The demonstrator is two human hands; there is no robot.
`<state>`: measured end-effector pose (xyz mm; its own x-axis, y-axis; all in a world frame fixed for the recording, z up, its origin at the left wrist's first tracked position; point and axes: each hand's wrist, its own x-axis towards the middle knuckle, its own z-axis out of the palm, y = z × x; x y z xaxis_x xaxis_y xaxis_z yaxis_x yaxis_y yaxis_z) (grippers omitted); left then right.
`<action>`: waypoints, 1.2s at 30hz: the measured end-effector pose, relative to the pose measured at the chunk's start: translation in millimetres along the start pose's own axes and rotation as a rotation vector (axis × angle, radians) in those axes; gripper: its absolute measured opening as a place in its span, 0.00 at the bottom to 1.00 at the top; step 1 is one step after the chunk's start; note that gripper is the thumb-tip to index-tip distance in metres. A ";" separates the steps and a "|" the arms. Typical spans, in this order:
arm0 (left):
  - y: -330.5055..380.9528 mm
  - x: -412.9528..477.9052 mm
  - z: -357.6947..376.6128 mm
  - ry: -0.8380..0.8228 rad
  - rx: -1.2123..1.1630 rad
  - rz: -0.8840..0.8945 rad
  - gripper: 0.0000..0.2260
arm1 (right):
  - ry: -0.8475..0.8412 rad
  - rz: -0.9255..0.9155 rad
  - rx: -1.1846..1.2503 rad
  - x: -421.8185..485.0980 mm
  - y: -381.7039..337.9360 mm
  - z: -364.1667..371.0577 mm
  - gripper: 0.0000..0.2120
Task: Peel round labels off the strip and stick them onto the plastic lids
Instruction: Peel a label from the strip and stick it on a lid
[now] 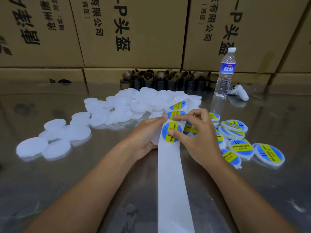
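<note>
Just the one head view here. The strip (174,190) runs from the near edge of the tabletop (84,182) up the middle and curls over at the far end, and only that far part has blue-and-yellow stickers on it. The nearest label (171,137) sits right between both hands.

The left hand (146,137) is curled around what looks like a bare lid (154,140) tucked under the strip's left edge, with its thumb up on top. The right hand (198,137) has its thumb tip on the nearest label and its forefinger tip on the next one further away, with the other fingers bent. I honestly can't tell if it's pinching a lifted edge or only pressing down, or whether that label is already over the lid.

The plain lids (131,105) are heaped far and to the left, and the labelled lids (240,147) are scattered on the right. A water bottle (225,71) stands far right, in front of the boxes (131,31).

Handling-wise, I'd guess the labels are thin, floppy and tacky, so they'll fold onto themselves. Best to catch one by its rim, bending the backing away. The lids look light and slick, so they'll skate on that shiny surface unless held by the edge. The backing paper is limp and needs some tension.
</note>
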<state>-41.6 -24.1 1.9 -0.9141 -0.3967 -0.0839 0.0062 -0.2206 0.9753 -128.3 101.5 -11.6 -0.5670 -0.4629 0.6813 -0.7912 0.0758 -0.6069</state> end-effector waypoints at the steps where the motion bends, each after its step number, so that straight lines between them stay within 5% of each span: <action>1: 0.4 -0.6 0.0 -0.023 -0.006 -0.016 0.15 | 0.023 -0.023 -0.029 -0.1 0.5 -0.2 0.16; 10: 0.0 1.2 0.9 0.030 0.050 -0.011 0.14 | 0.148 -0.244 -0.216 -1.1 2.6 0.0 0.10; 22: 0.9 1.2 5.2 0.116 0.073 0.017 0.14 | 0.059 -0.178 -0.120 -0.9 -0.7 -3.2 0.04; 27: -0.9 2.9 8.0 0.212 0.163 0.074 0.12 | -0.074 0.084 0.030 -1.5 -11.9 -5.4 0.11; 36: -6.4 10.0 9.3 0.375 0.302 0.203 0.12 | 0.197 0.474 0.535 12.4 -15.3 -15.0 0.28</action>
<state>-54.5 -18.4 -3.3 -0.6982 -0.7089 0.0996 0.0003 0.1389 0.9903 -126.6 107.8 12.2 -0.8904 -0.3167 0.3269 -0.2598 -0.2360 -0.9364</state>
